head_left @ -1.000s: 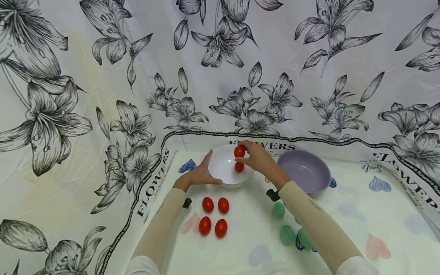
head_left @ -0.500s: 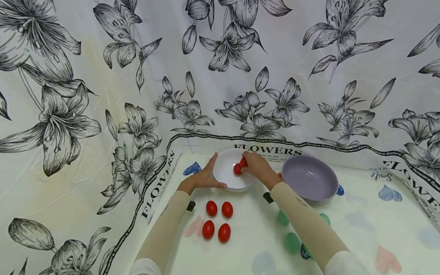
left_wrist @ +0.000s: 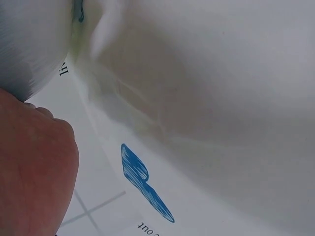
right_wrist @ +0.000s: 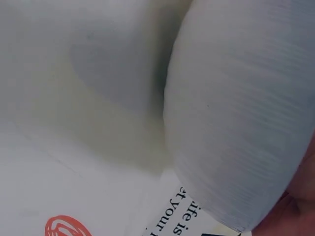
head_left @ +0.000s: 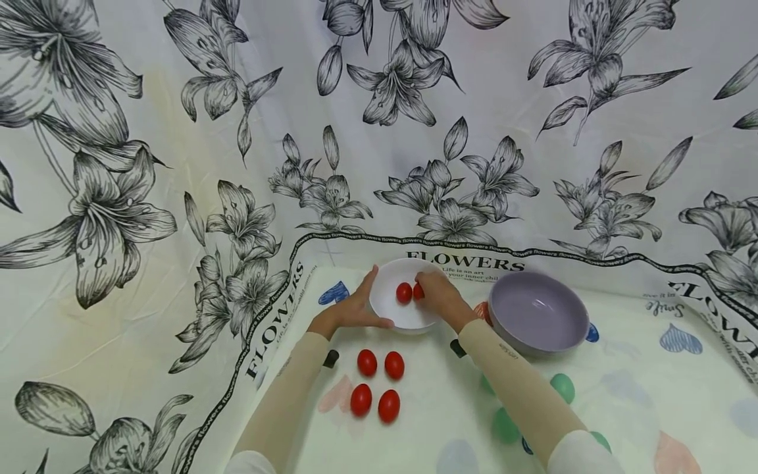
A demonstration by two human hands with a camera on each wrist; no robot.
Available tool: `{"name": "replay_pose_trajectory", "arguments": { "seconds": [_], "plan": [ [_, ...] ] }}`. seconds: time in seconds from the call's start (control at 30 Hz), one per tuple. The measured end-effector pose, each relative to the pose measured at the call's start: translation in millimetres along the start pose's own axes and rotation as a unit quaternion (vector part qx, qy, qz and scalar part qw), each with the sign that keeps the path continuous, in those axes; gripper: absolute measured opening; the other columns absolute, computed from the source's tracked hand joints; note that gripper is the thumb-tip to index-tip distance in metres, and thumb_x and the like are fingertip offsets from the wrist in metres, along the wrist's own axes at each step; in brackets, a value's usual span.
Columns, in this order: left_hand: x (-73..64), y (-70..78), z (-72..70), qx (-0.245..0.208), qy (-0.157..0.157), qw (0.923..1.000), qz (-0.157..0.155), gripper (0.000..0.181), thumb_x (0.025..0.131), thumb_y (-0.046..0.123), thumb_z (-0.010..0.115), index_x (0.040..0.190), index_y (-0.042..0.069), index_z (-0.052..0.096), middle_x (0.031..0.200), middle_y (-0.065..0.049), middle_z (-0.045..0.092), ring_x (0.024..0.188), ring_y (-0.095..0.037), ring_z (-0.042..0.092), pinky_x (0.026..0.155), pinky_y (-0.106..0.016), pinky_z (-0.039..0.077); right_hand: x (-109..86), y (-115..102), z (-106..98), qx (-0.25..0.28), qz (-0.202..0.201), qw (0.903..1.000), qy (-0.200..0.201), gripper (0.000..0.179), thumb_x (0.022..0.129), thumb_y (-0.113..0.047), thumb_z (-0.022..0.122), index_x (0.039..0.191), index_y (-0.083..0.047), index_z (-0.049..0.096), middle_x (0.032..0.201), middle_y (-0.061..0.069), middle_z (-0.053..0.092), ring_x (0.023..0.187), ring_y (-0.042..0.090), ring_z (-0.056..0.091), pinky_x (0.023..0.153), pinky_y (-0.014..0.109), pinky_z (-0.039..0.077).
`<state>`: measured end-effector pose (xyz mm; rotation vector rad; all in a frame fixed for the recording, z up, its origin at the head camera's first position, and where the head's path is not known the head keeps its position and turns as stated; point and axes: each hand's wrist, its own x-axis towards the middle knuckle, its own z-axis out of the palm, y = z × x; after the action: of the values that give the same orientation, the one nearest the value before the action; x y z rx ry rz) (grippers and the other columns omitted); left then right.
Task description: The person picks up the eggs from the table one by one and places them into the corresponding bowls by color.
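Inside a round glossy bowl (head_left: pixel 392 276) the left hand (head_left: pixel 354 308) grips, the right hand (head_left: pixel 441 294) pinches a red egg (head_left: pixel 418 291).

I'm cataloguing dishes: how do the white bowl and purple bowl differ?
The white bowl contains a red egg-shaped piece; the purple bowl shows a bare inside. The left grip holds the white bowl; no grip touches the purple bowl. The purple bowl looks wider than the white bowl. Both look round.

The white bowl (head_left: pixel 387 280) looks smooth, perhaps plastic.
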<state>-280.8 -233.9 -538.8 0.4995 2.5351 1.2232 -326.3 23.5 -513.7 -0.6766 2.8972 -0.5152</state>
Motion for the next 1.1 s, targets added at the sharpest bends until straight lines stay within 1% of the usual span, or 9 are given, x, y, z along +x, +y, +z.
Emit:
{"name": "replay_pose_trajectory", "arguments": {
  "seconds": [0.07,0.23,0.5,0.63,0.7,0.8,0.9,1.03,1.1],
  "plan": [
    [0.2,-0.2,1.1,-0.001,0.002,1.0,0.002,0.151,0.07,0.062,0.094,0.17,0.027,-0.014,0.178,0.006,-0.009,0.164,-0.031,0.006,0.128,-0.058,0.021,0.1,0.4,1.8,0.005,0.002,1.0,0.0,0.041,0.095,-0.005,0.078,0.135,-0.004,0.068,0.113,0.011,0.073,0.1,0.024,0.064,0.096,0.038,0.06],
    [-1.8,0.6,4.7,-0.006,0.002,1.0,-0.004,0.15,0.071,0.06,0.094,0.169,0.03,-0.015,0.178,0.007,-0.008,0.164,-0.031,0.008,0.127,-0.059,0.021,-0.9,0.4,7.1,0.023,0.012,0.9996,-0.005,0.054,0.093,-0.01,0.083,0.143,-0.004,0.063,0.127,0.011,0.073,0.11,0.025,0.064,0.106,0.039,0.056],
    [-5.4,2.2,3.8,-0.001,0.005,1.0,-0.003,0.151,0.07,0.063,0.094,0.169,0.029,-0.015,0.178,0.003,-0.006,0.163,-0.031,0.011,0.128,-0.058,0.022,-4.4,0.5,11.3,0.006,-0.003,0.9999,0.01,0.055,0.094,-0.013,0.083,0.144,-0.004,0.061,0.126,0.013,0.073,0.111,0.025,0.066,0.105,0.04,0.056],
    [-3.0,2.1,2.1,0.005,0.001,1.0,-0.006,0.151,0.07,0.065,0.093,0.169,0.031,-0.015,0.178,0.002,-0.005,0.163,-0.029,0.011,0.128,-0.057,0.022,-7.0,2.4,10.8,-0.013,-0.01,0.9997,0.021,0.056,0.092,-0.016,0.085,0.142,-0.002,0.062,0.124,0.013,0.074,0.11,0.024,0.068,0.104,0.04,0.057],
    [-1.7,1.5,2.6,0.008,-0.002,0.9999,-0.01,0.151,0.069,0.066,0.093,0.169,0.03,-0.015,0.178,0.004,-0.005,0.163,-0.028,0.011,0.128,-0.057,0.023,-10.1,2.7,9.4,-0.016,-0.005,0.9996,0.021,0.055,0.095,-0.015,0.082,0.144,-0.002,0.061,0.128,0.013,0.073,0.113,0.025,0.068,0.105,0.041,0.056],
    [-1.0,1.0,2.9,0.011,-0.002,0.9998,-0.016,0.152,0.068,0.068,0.092,0.17,0.028,-0.014,0.178,0.005,-0.005,0.163,-0.028,0.012,0.127,-0.058,0.024,-16.2,1.6,4.3,0.001,0.008,0.9997,0.022,0.057,0.096,-0.017,0.081,0.148,-0.003,0.059,0.133,0.013,0.071,0.118,0.026,0.068,0.106,0.043,0.056],
    [-1.6,1.7,2.5,0.013,0.001,0.9998,-0.016,0.152,0.068,0.068,0.092,0.17,0.028,-0.013,0.178,0.004,-0.006,0.163,-0.03,0.012,0.126,-0.059,0.025,-27.6,-0.8,-6.8,0.033,0.021,0.9988,0.031,0.065,0.095,-0.021,0.082,0.152,-0.005,0.054,0.127,0.015,0.073,0.11,0.028,0.07,0.1,0.044,0.058],
    [-2.0,3.1,1.6,0.015,0.003,0.9998,-0.016,0.149,0.071,0.063,0.093,0.169,0.032,-0.015,0.178,0.003,-0.007,0.163,-0.032,0.011,0.126,-0.059,0.024,-47.3,-3.3,-22.7,0.073,0.019,0.9949,0.066,0.073,0.093,-0.025,0.085,0.155,-0.007,0.051,0.127,0.018,0.073,0.109,0.031,0.072,0.095,0.047,0.06],
    [-2.6,2.1,1.3,0.015,0.002,0.9997,-0.018,0.148,0.073,0.061,0.093,0.168,0.034,-0.016,0.178,0.003,-0.007,0.163,-0.032,0.011,0.126,-0.06,0.024,-58.3,-5.7,-29.9,0.093,0.011,0.9911,0.094,0.072,0.094,-0.026,0.084,0.156,-0.008,0.051,0.136,0.019,0.07,0.119,0.035,0.07,0.098,0.05,0.059]
  ]
}}
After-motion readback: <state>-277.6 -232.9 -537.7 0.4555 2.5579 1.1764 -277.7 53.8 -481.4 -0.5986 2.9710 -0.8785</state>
